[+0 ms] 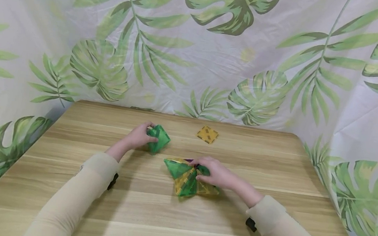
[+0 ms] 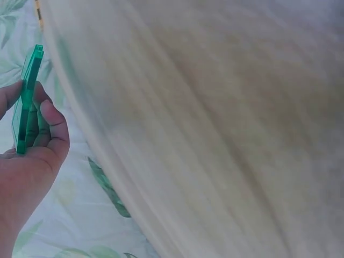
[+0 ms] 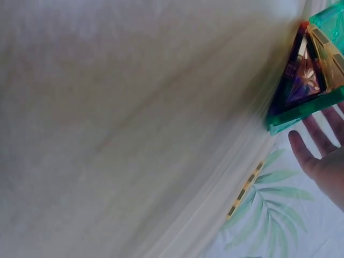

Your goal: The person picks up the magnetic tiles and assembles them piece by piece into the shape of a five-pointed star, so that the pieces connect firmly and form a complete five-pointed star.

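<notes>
My left hand pinches a see-through green magnetic tile between thumb and fingers, at the left of the table. Edge-on in the left wrist view, the green tile stands between the thumb and curled fingers. My right hand grips the top of a star-like structure of magnetic tiles, with green and yellow points spreading toward the table's front. The right wrist view shows a dark purple triangular tile frame on the structure's side, and fingers below a green edge. Part of the structure is hidden by the hand.
A yellow-orange square magnetic tile lies flat near the back of the wooden table. Behind the table hangs a leaf-patterned cloth.
</notes>
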A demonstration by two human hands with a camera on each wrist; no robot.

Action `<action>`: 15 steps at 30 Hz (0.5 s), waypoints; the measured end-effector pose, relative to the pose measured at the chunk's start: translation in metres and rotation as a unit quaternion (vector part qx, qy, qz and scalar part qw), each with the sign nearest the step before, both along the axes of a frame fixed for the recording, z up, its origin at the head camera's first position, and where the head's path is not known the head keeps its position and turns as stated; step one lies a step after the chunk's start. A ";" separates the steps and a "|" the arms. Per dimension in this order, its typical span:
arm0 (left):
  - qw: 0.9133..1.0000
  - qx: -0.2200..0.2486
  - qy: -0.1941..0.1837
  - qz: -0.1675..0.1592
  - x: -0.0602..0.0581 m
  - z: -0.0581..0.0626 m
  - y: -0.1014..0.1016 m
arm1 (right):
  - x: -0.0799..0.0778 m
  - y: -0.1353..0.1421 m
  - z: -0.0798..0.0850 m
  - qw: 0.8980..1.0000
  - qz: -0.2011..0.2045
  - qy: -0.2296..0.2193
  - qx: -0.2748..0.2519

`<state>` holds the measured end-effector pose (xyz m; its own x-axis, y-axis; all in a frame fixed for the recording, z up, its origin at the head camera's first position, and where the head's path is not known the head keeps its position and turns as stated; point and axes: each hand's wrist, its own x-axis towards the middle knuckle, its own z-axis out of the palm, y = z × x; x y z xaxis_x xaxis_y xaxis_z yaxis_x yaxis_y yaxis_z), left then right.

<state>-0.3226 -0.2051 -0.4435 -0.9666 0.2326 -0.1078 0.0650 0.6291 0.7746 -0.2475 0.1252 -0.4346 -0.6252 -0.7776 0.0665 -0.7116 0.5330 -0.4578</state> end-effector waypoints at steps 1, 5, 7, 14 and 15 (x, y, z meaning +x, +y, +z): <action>1.000 0.004 0.002 -0.002 0.000 0.001 0.001 | -0.001 0.000 0.000 1.000 0.007 0.000 0.000; 1.000 0.023 0.010 -0.013 0.001 0.008 0.007 | -0.008 0.002 0.002 1.000 0.017 -0.014 -0.005; 0.999 0.031 0.010 -0.018 0.003 0.014 0.012 | -0.012 0.002 0.004 1.000 0.005 -0.026 -0.012; 0.996 0.069 0.008 -0.046 0.008 0.035 0.042 | -0.034 -0.003 0.018 0.986 -0.083 -0.096 -0.109; 0.996 0.074 0.007 -0.051 0.009 0.038 0.047 | -0.038 -0.004 0.021 0.982 -0.096 -0.106 -0.124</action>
<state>-0.3141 -0.1579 -0.4060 -0.9383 0.3417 -0.0524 0.1333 0.4973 0.8573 -0.2851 0.1209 -0.4139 -0.7789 -0.6203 0.0917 -0.4836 0.5012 -0.7176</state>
